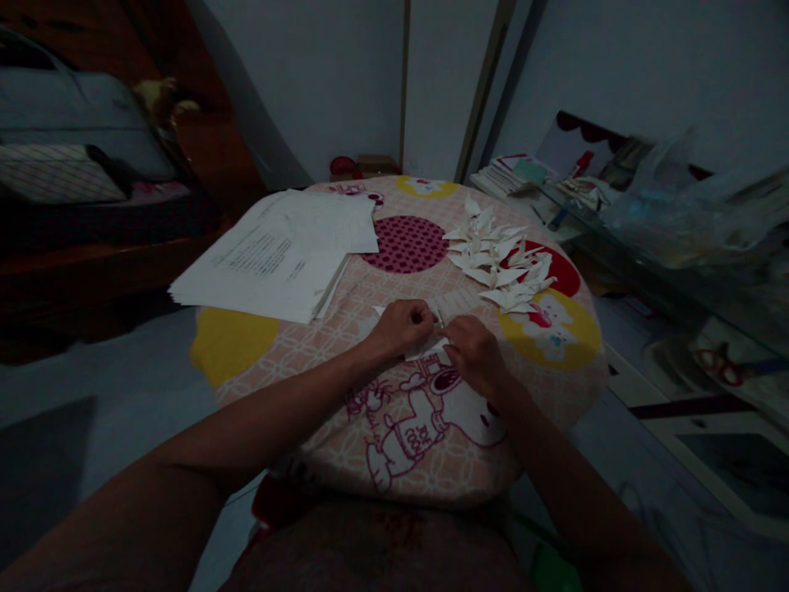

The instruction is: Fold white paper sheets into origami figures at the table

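My left hand and my right hand meet over a small piece of white paper on a round cushion-like table with a pink cartoon-dog cover. Both hands have their fingers curled and pinched on the paper, pressing it against the cover. The paper is mostly hidden under my fingers. Just beyond my hands, to the right, lies a heap of several folded white paper pieces.
A stack of printed white sheets lies on the table's far left. Books and papers sit on the floor at the back right. A glass shelf with clutter and red scissors stands to the right. A bed is at left.
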Available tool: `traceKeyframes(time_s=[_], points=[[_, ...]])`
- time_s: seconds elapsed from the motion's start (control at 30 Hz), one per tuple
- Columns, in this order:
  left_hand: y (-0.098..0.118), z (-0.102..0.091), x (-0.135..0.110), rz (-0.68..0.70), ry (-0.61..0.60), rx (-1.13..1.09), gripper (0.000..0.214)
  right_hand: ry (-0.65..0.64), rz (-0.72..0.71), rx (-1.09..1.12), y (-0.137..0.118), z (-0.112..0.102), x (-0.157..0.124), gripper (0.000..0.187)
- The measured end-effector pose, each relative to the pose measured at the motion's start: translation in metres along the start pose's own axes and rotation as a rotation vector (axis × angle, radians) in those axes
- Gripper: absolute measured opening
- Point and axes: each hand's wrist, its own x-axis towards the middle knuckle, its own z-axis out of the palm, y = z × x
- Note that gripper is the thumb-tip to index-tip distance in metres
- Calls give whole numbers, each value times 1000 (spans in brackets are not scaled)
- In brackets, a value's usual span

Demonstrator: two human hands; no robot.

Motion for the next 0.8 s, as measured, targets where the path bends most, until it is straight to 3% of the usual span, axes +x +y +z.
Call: traceKeyframes(time_s=[0.1, 0.2, 0.5, 0.7, 0.8], points=[[-5, -2, 1, -61, 49, -132, 10, -19, -189, -78, -4, 7, 1, 26], [-7, -10, 3, -75, 65, -183, 9, -102, -249, -104, -4, 12, 2, 27], [-6, -47, 4, -100, 113, -172, 12, -128, -291, -70, -7, 21, 1, 34], [-3, -54, 3, -120, 154, -98, 11, -111, -268, -49, -9, 20, 2, 41], [-1, -53, 2, -128, 117, -65, 13, -114, -261, -57, -11, 19, 3, 42]])
